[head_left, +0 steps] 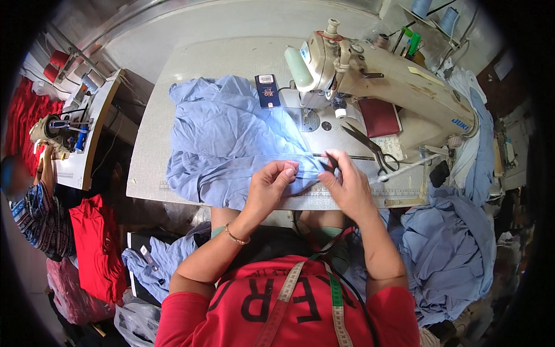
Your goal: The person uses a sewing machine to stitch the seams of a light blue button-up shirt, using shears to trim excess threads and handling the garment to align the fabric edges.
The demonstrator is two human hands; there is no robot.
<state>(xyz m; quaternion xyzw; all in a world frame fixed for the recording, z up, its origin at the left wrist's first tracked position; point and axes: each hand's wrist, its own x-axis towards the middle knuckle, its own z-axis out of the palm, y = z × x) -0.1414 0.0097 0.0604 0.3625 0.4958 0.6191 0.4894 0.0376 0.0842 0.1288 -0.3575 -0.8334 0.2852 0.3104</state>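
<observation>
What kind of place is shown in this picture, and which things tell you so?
Most likely a garment sewing workshop. An industrial sewing machine stands on the work table, the left hand and right hand work a seam of light blue fabric, and a second sewing machine stands at the left.

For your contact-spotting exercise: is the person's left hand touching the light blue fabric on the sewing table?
Touching. The head view shows the left hand resting on the light blue fabric, fingertips pinching its folded edge.

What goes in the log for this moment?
left hand: pinching blue cloth | right hand: holding small dark tool | scissors: on table
</observation>
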